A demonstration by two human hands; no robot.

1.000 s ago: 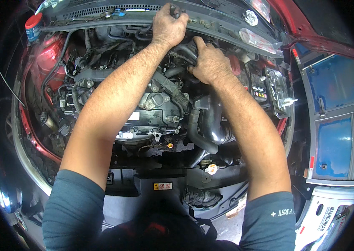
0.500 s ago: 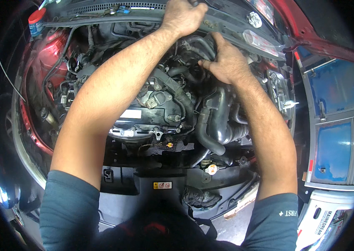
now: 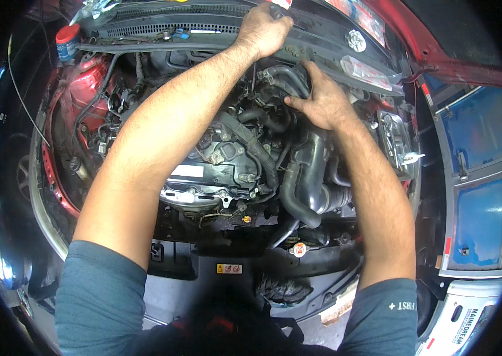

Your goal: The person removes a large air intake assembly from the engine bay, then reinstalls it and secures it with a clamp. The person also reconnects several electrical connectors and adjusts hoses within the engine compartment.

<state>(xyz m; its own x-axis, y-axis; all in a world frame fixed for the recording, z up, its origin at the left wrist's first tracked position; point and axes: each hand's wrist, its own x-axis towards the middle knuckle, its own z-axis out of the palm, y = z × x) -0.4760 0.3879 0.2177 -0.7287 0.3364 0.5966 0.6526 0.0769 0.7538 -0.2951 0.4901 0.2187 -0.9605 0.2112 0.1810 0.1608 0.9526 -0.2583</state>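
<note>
My left hand [image 3: 264, 34] is raised at the rear of the engine bay, over the windshield cowl [image 3: 194, 16], closed around a dark tool handle [image 3: 276, 12] whose working end I cannot make out. Below and to its right, my right hand [image 3: 320, 99] has its fingers wrapped round a black curved hose [image 3: 290, 76], thumb toward the middle of the bay. Beneath both arms is the engine [image 3: 215, 157] with its ribbed wiring loom, and a large dark intake duct [image 3: 307, 166] runs forward below my right hand.
A red-lidded jar [image 3: 67, 43] stands at the back left; a plastic bag [image 3: 367, 70] lies on the cowl. A metal tray [image 3: 392, 133] holding a white tube rests on the right. Blue-panelled metal cases [image 3: 477, 124] stand beside the car, whose raised hood [image 3: 455, 74] overhangs the upper right.
Both my hands have shifted to the right, the right one along with its grip at the hose. The whole view has also shifted slightly.
</note>
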